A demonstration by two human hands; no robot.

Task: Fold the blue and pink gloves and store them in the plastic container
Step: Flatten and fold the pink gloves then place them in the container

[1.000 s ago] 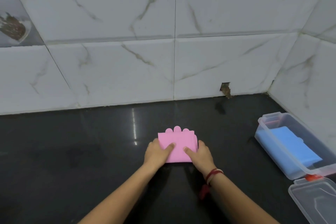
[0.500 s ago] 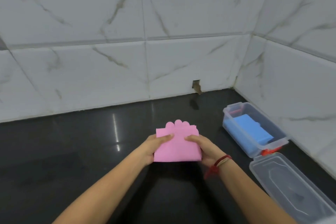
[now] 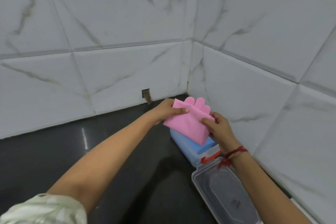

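Two hands hold one folded pink glove (image 3: 189, 122) in the air, right of centre in the frame, and we see it hanging directly over the open plastic container (image 3: 183, 146). Our left hand (image 3: 166, 110) grips the glove's upper left edge, thumb pressed across the top face and the other fingers curled underneath. Our right hand (image 3: 219, 128) pinches the right edge the same way, thumb on top, remaining fingers wrapped behind the fabric. Both hands are closed on the glove, neither spread wide. The glove's rounded fingertips point toward the corner where the two tiled walls (image 3: 116, 47) meet, and its lower corner dips toward the container.

Inside the container we see the folded blue glove (image 3: 203, 146), partly covered in our view by the pink one. A red latch (image 3: 209, 158) shows at the container's near end. Just below it, in the lower right of the frame, the clear lid (image 3: 225, 196) lies flat on the black countertop (image 3: 91, 151), close against the right wall. A red thread bracelet (image 3: 234, 153) circles the right wrist, and a pale patterned sleeve (image 3: 43, 209) sits at the lower left corner. A small notch (image 3: 146, 94) breaks the tile at the base of the back wall.
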